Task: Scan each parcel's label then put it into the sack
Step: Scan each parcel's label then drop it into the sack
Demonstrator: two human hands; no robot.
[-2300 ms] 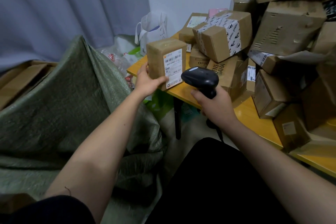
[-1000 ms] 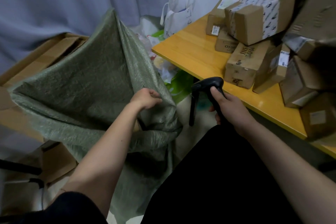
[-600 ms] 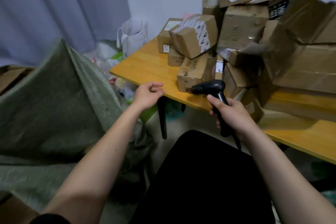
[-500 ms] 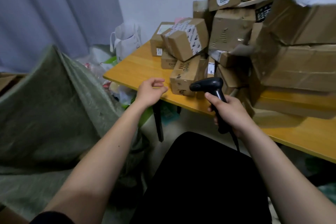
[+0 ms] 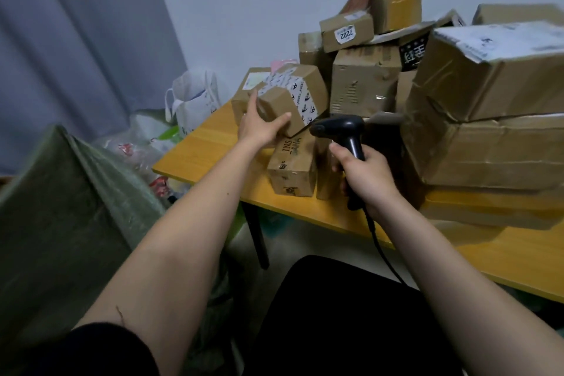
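Note:
My left hand (image 5: 259, 125) grips a brown cardboard parcel (image 5: 294, 98) sealed with white printed tape, at the near left of the pile; thumb under its front edge, fingers round its left side. My right hand (image 5: 364, 174) holds a black barcode scanner (image 5: 341, 131) by its handle, head pointing left toward that parcel. The green woven sack (image 5: 61, 223) stands at the left, below the table's corner. A long parcel marked INS (image 5: 293, 165) lies under the gripped one.
A yellow table (image 5: 207, 149) carries a tall heap of cardboard parcels (image 5: 488, 101) on its right. A white bag (image 5: 195, 101) and plastic bags sit on the floor behind the sack. The scanner's cable hangs toward my lap. Grey curtain at left.
The parcel scanned earlier went into the sack with my left hand. That hand then came back over the table and took hold of the taped parcel. The scanner rose toward it.

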